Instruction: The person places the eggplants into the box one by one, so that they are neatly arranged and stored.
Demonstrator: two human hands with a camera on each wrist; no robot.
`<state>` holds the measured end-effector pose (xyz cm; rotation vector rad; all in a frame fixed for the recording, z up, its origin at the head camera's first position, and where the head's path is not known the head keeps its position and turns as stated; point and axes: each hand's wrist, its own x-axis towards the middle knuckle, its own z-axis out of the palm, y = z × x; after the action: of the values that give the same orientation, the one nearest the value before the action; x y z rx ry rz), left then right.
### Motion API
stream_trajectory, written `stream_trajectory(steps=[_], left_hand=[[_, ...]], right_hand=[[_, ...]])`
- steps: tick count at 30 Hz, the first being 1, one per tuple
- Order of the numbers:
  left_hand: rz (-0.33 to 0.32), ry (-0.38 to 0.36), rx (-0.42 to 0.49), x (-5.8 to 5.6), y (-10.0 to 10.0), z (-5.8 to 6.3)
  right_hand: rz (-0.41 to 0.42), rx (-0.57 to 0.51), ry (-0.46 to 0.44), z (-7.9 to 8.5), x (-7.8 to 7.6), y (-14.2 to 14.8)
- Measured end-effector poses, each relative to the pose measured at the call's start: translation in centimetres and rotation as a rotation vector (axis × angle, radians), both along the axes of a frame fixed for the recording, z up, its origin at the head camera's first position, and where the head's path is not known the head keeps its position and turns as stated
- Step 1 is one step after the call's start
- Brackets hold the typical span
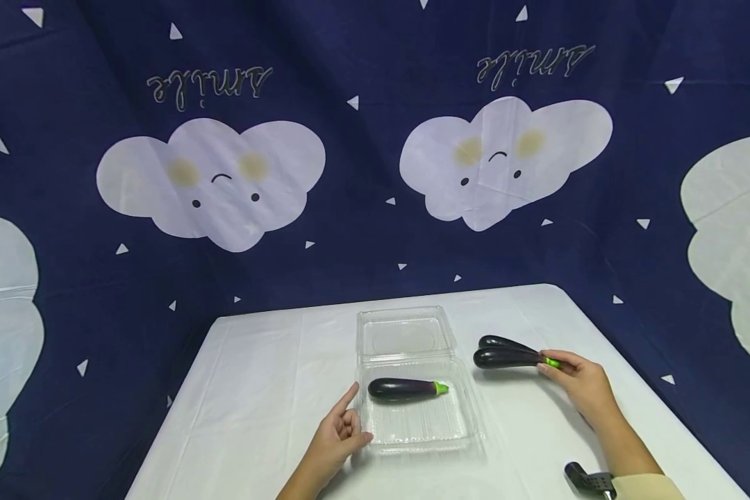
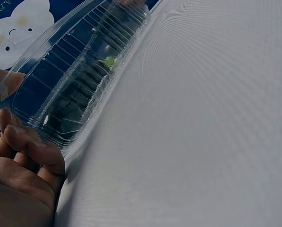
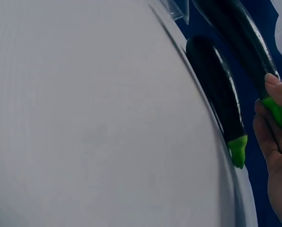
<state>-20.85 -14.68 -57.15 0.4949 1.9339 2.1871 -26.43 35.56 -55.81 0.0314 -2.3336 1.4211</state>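
My right hand [image 1: 581,383] pinches an eggplant [image 1: 505,358] near its green stem end, the dark body pointing left above the table. Another eggplant [image 3: 215,87] lies on the table just under it, partly hidden behind the held one in the head view. A clear plastic container [image 1: 421,436] with a hinged lid [image 1: 406,332] folded back stands mid-table. Inside its base lies a third eggplant [image 1: 403,389], green end to the right. At the container's near left corner, my left hand [image 1: 332,437] holds the edge between thumb and fingers, the index finger stretched along the side.
A white cloth covers the table [image 1: 244,389]. By the right sleeve, near the front, a black object [image 1: 587,479] shows at the frame's bottom. Behind the table hangs a dark blue curtain [image 1: 362,173] with clouds and triangles on it.
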Motion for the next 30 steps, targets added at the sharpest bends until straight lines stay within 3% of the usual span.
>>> stream_trajectory(steps=[12, 26, 30], left_hand=[[0.015, -0.014, -0.023, 0.0, 0.0, 0.2], [0.018, -0.020, -0.017, 0.1, 0.2, 0.2], [0.020, -0.016, -0.018, 0.2, 0.2, 0.1]], right_hand=[[-0.013, -0.064, 0.059, 2.7, 0.2, -3.6], [0.035, -0.095, 0.076, 3.6, 0.8, -7.1], [0.036, -0.057, 0.088, 4.5, 1.4, -8.4]])
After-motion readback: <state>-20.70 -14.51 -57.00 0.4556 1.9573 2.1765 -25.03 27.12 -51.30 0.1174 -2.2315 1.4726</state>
